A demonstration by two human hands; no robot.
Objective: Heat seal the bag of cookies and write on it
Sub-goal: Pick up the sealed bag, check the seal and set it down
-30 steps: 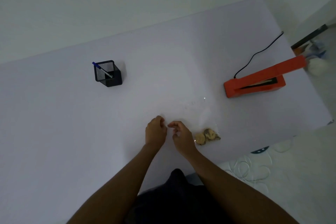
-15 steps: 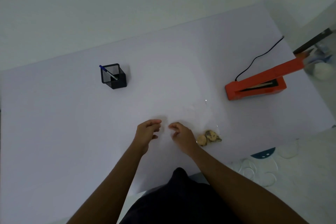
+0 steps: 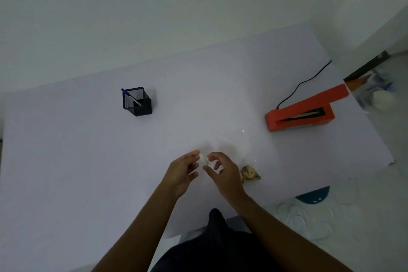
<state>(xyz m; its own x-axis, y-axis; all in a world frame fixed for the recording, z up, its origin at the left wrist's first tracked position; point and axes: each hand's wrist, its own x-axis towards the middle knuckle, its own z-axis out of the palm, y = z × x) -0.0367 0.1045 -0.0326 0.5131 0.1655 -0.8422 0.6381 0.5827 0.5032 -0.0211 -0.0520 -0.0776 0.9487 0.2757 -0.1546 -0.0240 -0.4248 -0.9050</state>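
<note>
A clear plastic bag (image 3: 238, 152) lies on the white table (image 3: 88, 161), hard to see, with several brown cookies (image 3: 250, 173) in its near end. My left hand (image 3: 183, 171) and my right hand (image 3: 223, 170) meet just left of the cookies. Between their fingertips is a pale, bunched bit of the bag's film (image 3: 203, 159), pinched from both sides. An orange heat sealer (image 3: 300, 115) stands at the right with its arm raised. A blue pen (image 3: 130, 97) leans in a black mesh holder (image 3: 138, 101) at the back left.
The sealer's black cable (image 3: 302, 84) runs back to the table's far right edge. Beyond the right edge are a quilted surface (image 3: 309, 216) and some clutter (image 3: 375, 93). A white wall rises behind the table.
Both hands have lifted slightly and turned, and a pale bit of bag film now shows between their fingertips. The cookies, sealer and pen holder have stayed put.
</note>
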